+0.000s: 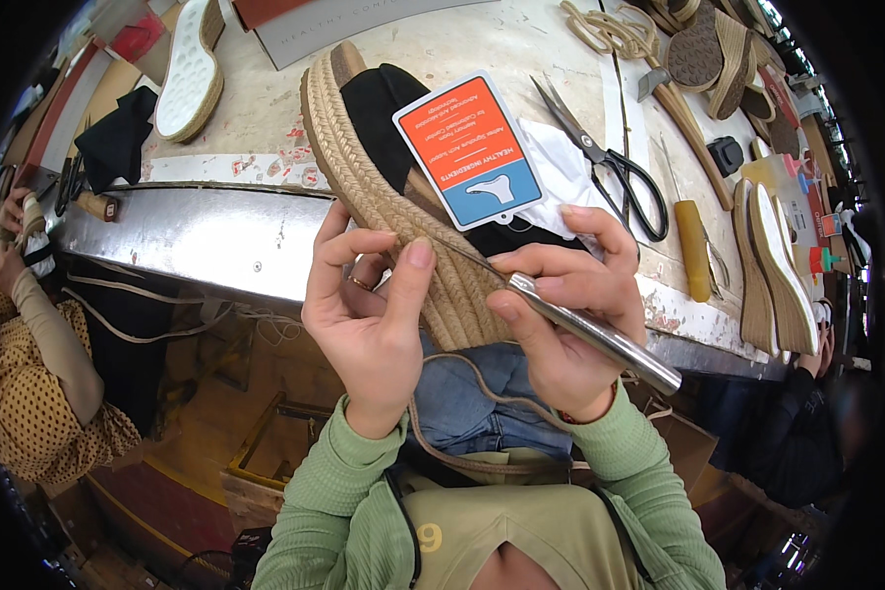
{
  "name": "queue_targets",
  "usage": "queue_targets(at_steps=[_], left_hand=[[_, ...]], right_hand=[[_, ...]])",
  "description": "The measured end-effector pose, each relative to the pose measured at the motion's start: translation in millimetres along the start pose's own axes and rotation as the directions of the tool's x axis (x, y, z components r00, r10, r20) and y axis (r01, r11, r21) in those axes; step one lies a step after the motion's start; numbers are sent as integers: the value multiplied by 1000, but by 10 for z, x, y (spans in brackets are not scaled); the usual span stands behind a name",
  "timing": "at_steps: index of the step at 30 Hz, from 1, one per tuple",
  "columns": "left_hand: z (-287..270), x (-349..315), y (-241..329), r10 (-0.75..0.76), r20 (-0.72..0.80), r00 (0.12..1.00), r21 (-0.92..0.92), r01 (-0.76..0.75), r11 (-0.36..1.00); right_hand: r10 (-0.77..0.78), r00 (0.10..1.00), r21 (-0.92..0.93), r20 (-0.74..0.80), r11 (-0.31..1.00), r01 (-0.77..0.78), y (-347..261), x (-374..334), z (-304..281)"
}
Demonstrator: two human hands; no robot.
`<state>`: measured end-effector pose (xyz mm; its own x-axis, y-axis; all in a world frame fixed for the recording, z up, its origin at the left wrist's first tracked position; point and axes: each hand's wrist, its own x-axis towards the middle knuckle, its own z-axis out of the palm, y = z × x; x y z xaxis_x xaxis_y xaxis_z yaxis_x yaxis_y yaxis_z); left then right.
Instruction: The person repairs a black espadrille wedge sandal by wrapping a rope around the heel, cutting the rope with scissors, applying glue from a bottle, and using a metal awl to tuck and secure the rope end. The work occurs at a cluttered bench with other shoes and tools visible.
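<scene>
An espadrille wedge sandal [359,187] with a tan braided sole and black straps lies on its side across the table's near edge. My left hand [369,305] has its fingers bent in against the braid, thumb and forefinger tips close together there. A steel-handled awl [605,334] is gripped in my right hand [585,295], its thin shaft laid along the braid toward my left thumb. Whether the tip has entered the braid cannot be made out. An orange and blue hang tag [467,138] rests over the straps, above white tissue paper [558,167].
Black-handled scissors [615,167], a hammer [688,123] and a yellow-handled tool [693,246] lie right. Wedge soles [772,261] stand at the right edge. A white-topped sole [189,74] and black cloth [115,138] are left. One co-worker [59,364] sits left, another [787,433] right.
</scene>
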<state>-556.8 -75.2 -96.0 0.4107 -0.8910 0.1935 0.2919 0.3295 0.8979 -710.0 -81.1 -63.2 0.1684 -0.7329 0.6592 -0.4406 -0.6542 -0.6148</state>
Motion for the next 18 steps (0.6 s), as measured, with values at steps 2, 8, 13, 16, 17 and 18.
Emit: queue_targets(at_steps=[2, 8, 13, 16, 17, 18], left_hand=[[8, 3, 1, 2, -6, 1000, -6, -2, 1000], [78, -58, -43, 33, -40, 999, 16, -32, 999], [67, -55, -89, 110, 0, 994, 107, -109, 988], [51, -63, -67, 77, 7, 997, 86, -77, 993], [50, -60, -60, 63, 7, 998, 62, -63, 996], [46, -57, -54, 54, 12, 998, 50, -55, 997]], right_hand=[[12, 1000, -3, 6, 1000, -12, -5, 5, 0], [-59, 998, -64, 37, 996, 61, 7, 4, -27], [-28, 1000, 31, -8, 999, 28, 65, -23, -29], [-37, 999, 55, -30, 998, 39, 78, -38, -22], [-34, 999, 40, -21, 999, 35, 76, -38, -23], [-36, 999, 31, -14, 999, 36, 72, -38, -22]])
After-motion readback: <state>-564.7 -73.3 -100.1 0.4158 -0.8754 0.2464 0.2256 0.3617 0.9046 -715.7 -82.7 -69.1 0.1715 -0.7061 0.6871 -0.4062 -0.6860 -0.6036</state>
